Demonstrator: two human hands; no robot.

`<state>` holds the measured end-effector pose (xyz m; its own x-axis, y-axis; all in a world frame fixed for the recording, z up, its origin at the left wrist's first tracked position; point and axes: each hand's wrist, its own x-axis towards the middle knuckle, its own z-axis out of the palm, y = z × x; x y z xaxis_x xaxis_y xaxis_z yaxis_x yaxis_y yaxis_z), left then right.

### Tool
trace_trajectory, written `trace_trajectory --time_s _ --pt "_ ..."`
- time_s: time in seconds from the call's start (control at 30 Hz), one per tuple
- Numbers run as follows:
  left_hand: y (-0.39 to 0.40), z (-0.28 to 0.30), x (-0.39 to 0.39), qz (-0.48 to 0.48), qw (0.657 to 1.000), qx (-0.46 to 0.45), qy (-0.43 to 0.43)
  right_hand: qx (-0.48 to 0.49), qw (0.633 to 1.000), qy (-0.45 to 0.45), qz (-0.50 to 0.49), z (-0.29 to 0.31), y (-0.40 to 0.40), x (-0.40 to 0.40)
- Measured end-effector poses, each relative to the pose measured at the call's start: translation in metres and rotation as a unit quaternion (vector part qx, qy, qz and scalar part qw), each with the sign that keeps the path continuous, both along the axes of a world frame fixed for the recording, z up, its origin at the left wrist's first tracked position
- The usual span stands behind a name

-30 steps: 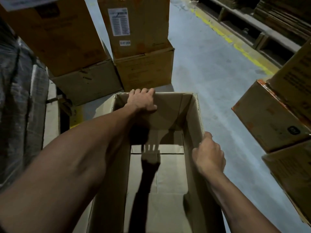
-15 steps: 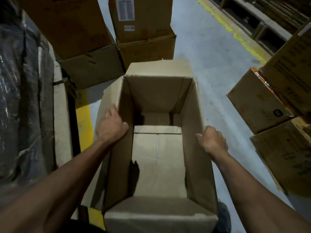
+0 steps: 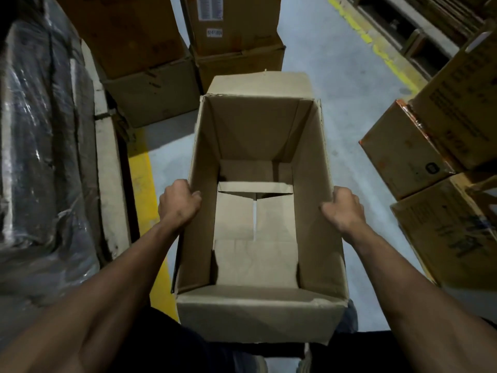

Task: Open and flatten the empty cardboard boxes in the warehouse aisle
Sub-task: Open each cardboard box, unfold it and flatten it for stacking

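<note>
Grey concrete floor (image 3: 336,84) runs up the aisle in the head view, with a yellow painted line (image 3: 145,189) along its left edge and another (image 3: 376,47) at the far right. I note a dark plastic-wrapped load (image 3: 40,146) on the left, stacked cartons (image 3: 150,63) beyond it at the far left, a labelled stack (image 3: 236,36) directly ahead, and further printed cartons (image 3: 441,146) on the right. At centre stands the open cardboard box (image 3: 258,135), mouth upward, directly in front of me between both arms. Its far top flap (image 3: 259,83) is folded outward and its near flap (image 3: 255,316) hangs down toward my legs. Inside, the bottom flaps (image 3: 254,224) lie closed, with a pale gap showing along the centre seam. My left hand (image 3: 178,203) grips the top edge of the left wall, fingers curled over the rim. My right hand (image 3: 343,208) grips the top edge of the right wall likewise, thumb on the inner face. Both hands sit roughly midway along the box's length.
</note>
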<state>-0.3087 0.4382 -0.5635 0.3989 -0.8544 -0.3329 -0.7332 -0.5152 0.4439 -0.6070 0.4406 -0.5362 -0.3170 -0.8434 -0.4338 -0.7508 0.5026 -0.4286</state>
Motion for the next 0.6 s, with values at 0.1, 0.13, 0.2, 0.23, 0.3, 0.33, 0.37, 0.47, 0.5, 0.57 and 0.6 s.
trace_trajectory --time_s 0.1,0.13,0.2,0.23,0.3,0.33,0.37,0.47,0.5,0.57,0.6 --pt "-0.005 0.021 0.003 -0.007 1.000 -0.025 0.005 -0.025 1.000 -0.006 -0.011 0.028 0.001 -0.004" --pt "-0.007 0.029 0.002 -0.011 0.999 -0.034 0.007 -0.035 0.999 -0.012 -0.016 0.037 0.003 -0.005" --pt "-0.010 0.044 0.000 -0.020 0.999 -0.044 -0.007 -0.057 0.997 -0.032 -0.028 0.054 0.006 -0.009" --pt "-0.011 0.052 -0.001 -0.023 0.998 -0.048 -0.021 -0.067 0.996 -0.043 -0.031 0.063 0.009 -0.011" --pt "-0.012 0.064 -0.004 -0.032 0.997 -0.065 -0.042 -0.079 0.994 -0.058 -0.038 0.077 0.013 -0.014" --pt "-0.011 0.069 -0.006 -0.036 0.996 -0.072 -0.048 -0.083 0.993 -0.064 -0.046 0.081 0.015 -0.016" --pt "-0.009 0.073 -0.007 -0.039 0.995 -0.075 -0.053 -0.089 0.992 -0.068 -0.056 0.085 0.017 -0.018" --pt "0.001 0.082 -0.015 -0.061 0.991 -0.094 -0.075 -0.093 0.989 -0.077 -0.082 0.090 0.025 -0.022" --pt "0.004 0.084 -0.018 -0.072 0.987 -0.112 -0.094 -0.092 0.988 -0.083 -0.090 0.090 0.027 -0.022" --pt "0.012 0.090 -0.030 -0.121 0.964 -0.167 -0.165 -0.093 0.986 -0.091 -0.104 0.092 0.031 -0.025" --pt "0.016 0.094 -0.040 -0.164 0.944 -0.188 -0.216 -0.095 0.985 -0.091 -0.109 0.092 0.032 -0.026"
